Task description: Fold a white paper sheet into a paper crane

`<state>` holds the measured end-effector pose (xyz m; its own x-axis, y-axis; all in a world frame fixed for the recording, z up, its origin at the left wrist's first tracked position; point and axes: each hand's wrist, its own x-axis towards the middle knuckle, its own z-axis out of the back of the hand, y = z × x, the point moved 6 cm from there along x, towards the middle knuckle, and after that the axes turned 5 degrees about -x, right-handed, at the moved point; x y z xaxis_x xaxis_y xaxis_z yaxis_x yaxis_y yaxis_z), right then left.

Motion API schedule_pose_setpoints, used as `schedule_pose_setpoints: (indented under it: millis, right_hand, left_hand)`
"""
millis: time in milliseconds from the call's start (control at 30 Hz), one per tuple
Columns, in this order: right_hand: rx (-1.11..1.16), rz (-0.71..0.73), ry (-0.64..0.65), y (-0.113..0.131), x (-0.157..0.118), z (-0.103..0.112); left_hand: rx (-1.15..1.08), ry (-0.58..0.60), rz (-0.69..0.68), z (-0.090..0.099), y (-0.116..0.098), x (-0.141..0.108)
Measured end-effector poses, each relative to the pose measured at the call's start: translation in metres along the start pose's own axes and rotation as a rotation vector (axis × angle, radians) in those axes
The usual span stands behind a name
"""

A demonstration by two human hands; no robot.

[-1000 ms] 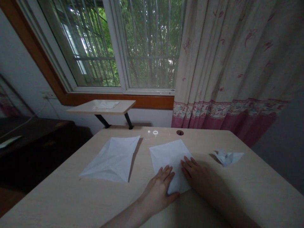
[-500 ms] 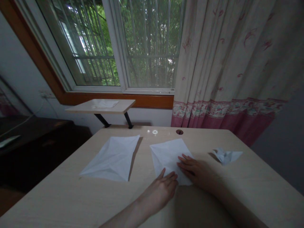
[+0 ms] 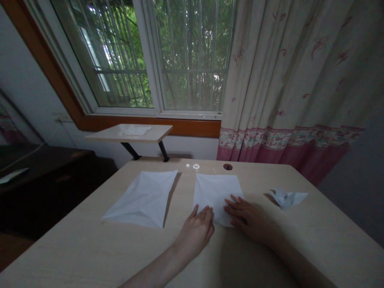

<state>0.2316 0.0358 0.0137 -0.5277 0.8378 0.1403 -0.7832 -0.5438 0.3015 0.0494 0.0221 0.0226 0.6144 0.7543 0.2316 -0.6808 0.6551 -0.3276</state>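
A white sheet of paper (image 3: 214, 190) with faint creases lies on the table in front of me. My left hand (image 3: 199, 228) is at its near left corner, fingers bent and closed on the edge; the corner itself is hidden under them. Flat on the right part of the same sheet rests my right hand (image 3: 244, 216), its fingers spread. Another creased white sheet (image 3: 144, 200) lies to the left, one edge slightly raised. A folded paper piece with pointed ends (image 3: 286, 198) sits to the right of my right hand.
The pale wooden table (image 3: 120, 252) has a round cable hole (image 3: 228, 167) near its back edge. A raised shelf (image 3: 105, 134) on black supports stands at the back left with white paper (image 3: 135, 130) on it. Behind are a barred window and a long curtain (image 3: 255, 80).
The sheet under my hands has turned, its far edge now nearly parallel to the table's back. My left hand has shifted left; my right hand has stayed almost in place.
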Motion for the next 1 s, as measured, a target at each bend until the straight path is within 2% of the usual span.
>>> schedule_pose_setpoints:
  millis: [200,400,600,700,833,1000]
  right_hand:
    - [0.064,0.068,0.035,0.003,-0.003,0.002]
    - [0.185,0.049,-0.073,-0.007,-0.004,0.0]
    - [0.367,-0.25,-0.253,-0.035,-0.009,-0.002]
    - [0.469,-0.345,-0.347,-0.041,-0.009,0.001]
    - [0.391,-0.436,-0.449,-0.044,-0.007,0.013]
    - [0.306,-0.473,-0.493,-0.045,-0.006,0.02]
  left_hand:
    - [-0.1,-0.067,0.142,0.006,0.005,0.002]
    - [-0.155,-0.134,0.217,0.007,0.014,0.003]
    - [-0.197,-0.125,0.258,0.01,0.015,0.004]
    - [-0.216,-0.126,0.272,0.011,0.015,0.004]
    - [-0.227,-0.165,0.246,0.012,0.015,0.003]
    - [-0.224,-0.206,0.252,0.013,0.018,0.002]
